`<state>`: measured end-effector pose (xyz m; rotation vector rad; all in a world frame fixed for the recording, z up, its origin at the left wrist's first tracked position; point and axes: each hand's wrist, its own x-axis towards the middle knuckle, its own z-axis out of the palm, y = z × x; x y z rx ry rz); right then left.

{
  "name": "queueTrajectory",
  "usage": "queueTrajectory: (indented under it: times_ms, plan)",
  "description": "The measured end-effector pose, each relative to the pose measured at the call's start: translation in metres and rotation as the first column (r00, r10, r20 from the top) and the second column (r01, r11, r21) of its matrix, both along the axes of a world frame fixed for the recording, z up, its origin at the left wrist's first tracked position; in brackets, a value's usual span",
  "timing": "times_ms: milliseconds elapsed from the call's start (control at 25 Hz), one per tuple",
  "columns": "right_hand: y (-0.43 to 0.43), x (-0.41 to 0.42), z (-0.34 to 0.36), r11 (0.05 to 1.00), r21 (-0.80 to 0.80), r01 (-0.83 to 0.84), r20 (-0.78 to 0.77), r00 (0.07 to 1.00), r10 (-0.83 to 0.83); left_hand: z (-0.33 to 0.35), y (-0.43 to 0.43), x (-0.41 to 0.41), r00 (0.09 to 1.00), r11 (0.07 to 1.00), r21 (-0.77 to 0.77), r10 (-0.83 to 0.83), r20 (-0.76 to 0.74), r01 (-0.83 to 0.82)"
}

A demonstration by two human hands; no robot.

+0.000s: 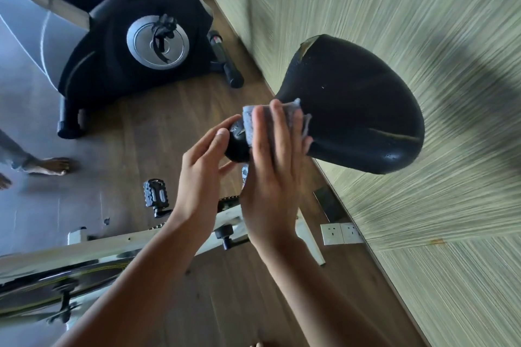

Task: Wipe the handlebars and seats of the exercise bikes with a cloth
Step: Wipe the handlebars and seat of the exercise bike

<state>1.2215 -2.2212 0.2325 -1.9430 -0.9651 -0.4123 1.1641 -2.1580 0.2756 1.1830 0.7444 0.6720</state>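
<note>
The right hand [270, 160] lies flat with straight fingers, pressing a grey folded cloth [251, 121] onto the narrow nose of the black padded bike seat [358, 104]. The left hand [203, 160] steadies the nose tip between thumb and loosely curved fingers. The seat wipe seems under way. Next the cloth should probably sweep the wide, cracked rear.

No legible txt or labels.

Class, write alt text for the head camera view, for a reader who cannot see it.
A right hand presses a grey cloth flat onto the nose of a black bike seat while the left hand holds its tip. Another exercise bike stands nearby.
</note>
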Motion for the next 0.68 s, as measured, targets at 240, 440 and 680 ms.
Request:
queueTrajectory:
  times_ms: [240,440,680]
  plan:
    - [-0.039,0.026,0.003,0.995,-0.068,0.075,0.018,0.997,-0.074,-0.002,-0.027,0.007,0.913,0.710,0.680,0.380,-0.151,-0.183]
    - [-0.070,0.046,0.004,0.970,-0.166,0.180,0.052,0.983,-0.174,-0.013,-0.052,0.014,0.899,0.257,0.933,0.296,-0.324,0.251]
    - [-0.098,0.063,0.009,0.978,-0.119,0.170,-0.026,0.984,-0.174,-0.027,-0.052,0.018,0.794,0.152,0.883,0.391,-0.466,0.444]
